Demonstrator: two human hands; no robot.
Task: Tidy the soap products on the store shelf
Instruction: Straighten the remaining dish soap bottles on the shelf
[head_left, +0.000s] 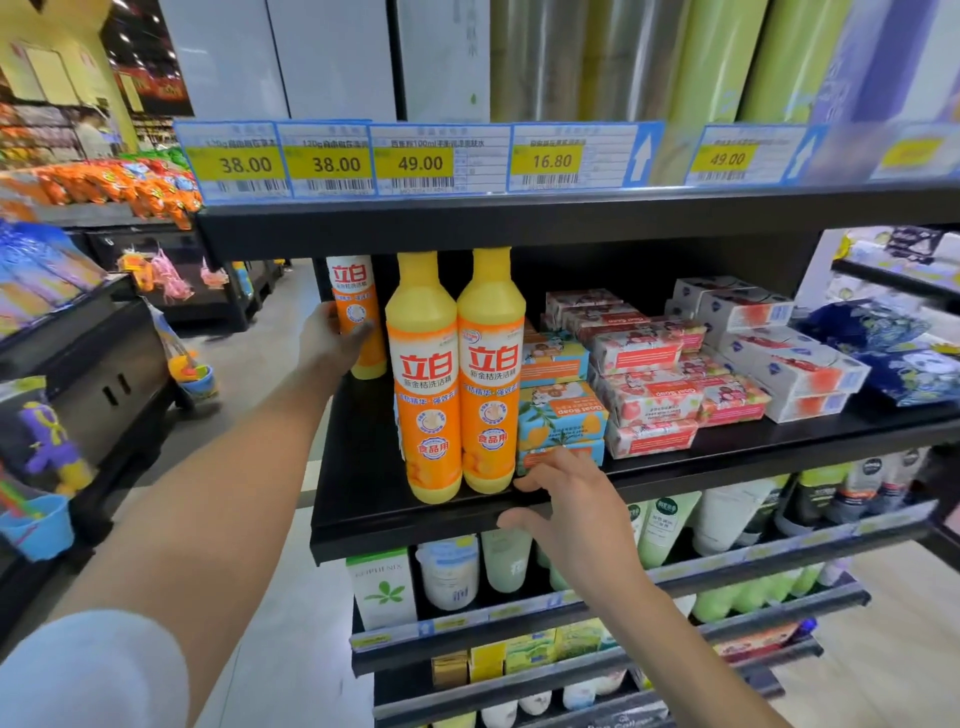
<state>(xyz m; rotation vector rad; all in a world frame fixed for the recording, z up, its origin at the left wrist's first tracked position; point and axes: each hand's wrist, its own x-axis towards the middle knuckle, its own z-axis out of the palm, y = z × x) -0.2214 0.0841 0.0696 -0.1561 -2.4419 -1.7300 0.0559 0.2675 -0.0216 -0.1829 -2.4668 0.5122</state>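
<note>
We tidy soap on the shelf (363, 467), mid-frame.
Our left hand (332, 340) curls its fingers round the rear bottle (358, 291), centre left. Our right hand (571, 501), fingers loosely spread, touches the blue soap boxes (563, 413) at the shelf edge. The bottle is probably heavy and slick, best gripped mid-body. The boxes look light and stiff.

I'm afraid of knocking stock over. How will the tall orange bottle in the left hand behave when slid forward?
The orange bottle is tall and narrow, so it would probably tip if pushed near the top. Being shelf stock it is likely full, so fairly heavy. Its glossy label may slip in the left hand.
</note>
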